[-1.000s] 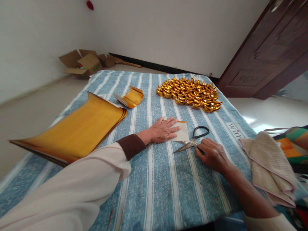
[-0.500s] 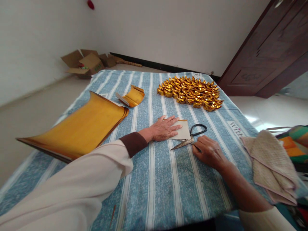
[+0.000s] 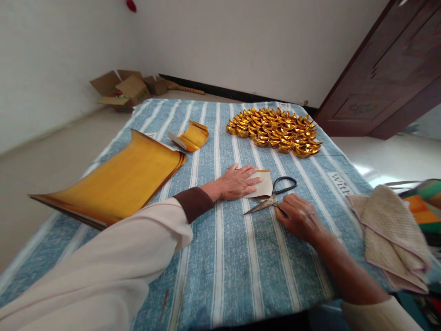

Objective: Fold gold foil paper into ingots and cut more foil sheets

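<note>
Under my left hand (image 3: 237, 183) lies a small piece of paper (image 3: 263, 185), pale side up, with a thin gold strip along its far edge. The fingers are spread flat over it and hide its left part. My right hand (image 3: 299, 215) is closed around one black handle of the scissors (image 3: 263, 204). Their other handle loop stands out beyond the hand, and the blades point left beside the paper's near edge. A large stack of gold paper sheets (image 3: 113, 179) lies by my left forearm, and a smaller curled stack of gold paper (image 3: 194, 137) sits behind it.
Several rows of folded gold paper ingots (image 3: 275, 131) cover the far right of the table, on a blue striped cloth (image 3: 203, 271). A beige towel (image 3: 389, 234) hangs at the right edge. Open cardboard boxes (image 3: 132, 89) stand on the floor beyond; a dark red door (image 3: 375, 78) is at right.
The view has shifted slightly. Both hands stay nearly in place, and the paper's right edge by the scissors now looks a little curved.
</note>
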{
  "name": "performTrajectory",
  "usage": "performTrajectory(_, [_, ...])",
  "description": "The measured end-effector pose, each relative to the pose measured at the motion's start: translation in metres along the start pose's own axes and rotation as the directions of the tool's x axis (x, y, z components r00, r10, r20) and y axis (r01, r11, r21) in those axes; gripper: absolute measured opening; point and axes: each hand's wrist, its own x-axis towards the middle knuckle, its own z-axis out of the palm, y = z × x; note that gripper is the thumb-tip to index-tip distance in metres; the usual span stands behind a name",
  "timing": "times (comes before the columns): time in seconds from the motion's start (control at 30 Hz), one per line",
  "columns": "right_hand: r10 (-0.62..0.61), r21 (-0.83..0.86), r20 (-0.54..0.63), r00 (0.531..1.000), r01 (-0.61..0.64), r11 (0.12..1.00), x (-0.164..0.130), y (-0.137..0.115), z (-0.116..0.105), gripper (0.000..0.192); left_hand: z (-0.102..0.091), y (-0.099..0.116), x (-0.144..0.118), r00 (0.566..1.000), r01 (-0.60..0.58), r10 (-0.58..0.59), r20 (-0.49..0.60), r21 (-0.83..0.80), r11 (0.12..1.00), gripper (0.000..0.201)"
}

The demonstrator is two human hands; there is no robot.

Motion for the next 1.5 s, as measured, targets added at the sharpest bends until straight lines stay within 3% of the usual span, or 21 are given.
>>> performTrajectory(1.5, [0.012, -0.002, 0.021, 1.0, -0.012, 1.0, 0.02, -0.027, 0.01, 0.026, -0.001, 0.001, 0.004, 1.0, 0.005, -0.005, 0.024, -0.032, 0.999, 0.053])
